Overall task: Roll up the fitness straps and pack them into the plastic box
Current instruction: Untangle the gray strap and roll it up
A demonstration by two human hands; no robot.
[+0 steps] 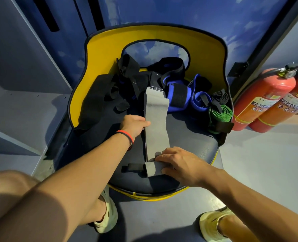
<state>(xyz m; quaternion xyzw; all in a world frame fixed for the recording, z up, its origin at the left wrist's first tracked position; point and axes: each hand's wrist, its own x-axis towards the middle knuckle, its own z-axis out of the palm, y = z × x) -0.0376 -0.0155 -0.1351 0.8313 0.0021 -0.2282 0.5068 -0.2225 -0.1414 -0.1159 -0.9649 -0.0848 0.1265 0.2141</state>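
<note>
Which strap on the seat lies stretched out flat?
The grey strap, running down the seat with the left hand and right hand on it; the black straps, blue straps and green strap lie bunched or rolled.

The scene is dim and blue-tinted. Warmer, stronger light falls from the right and above: the fire extinguishers [267, 100] glow bright orange, and the chair [95, 48] throws a soft shadow leftward over the floor [258, 163]. The grey strap [156, 123] stands out pale against the dark seat, while the black straps [109, 95] sink into near-featureless dark. Detail is soft and smeared throughout, and the left forearm [57, 189], nearest the lens, is blurred. Straight lines on the wall [206, 13] bow toward the frame edges.
</note>
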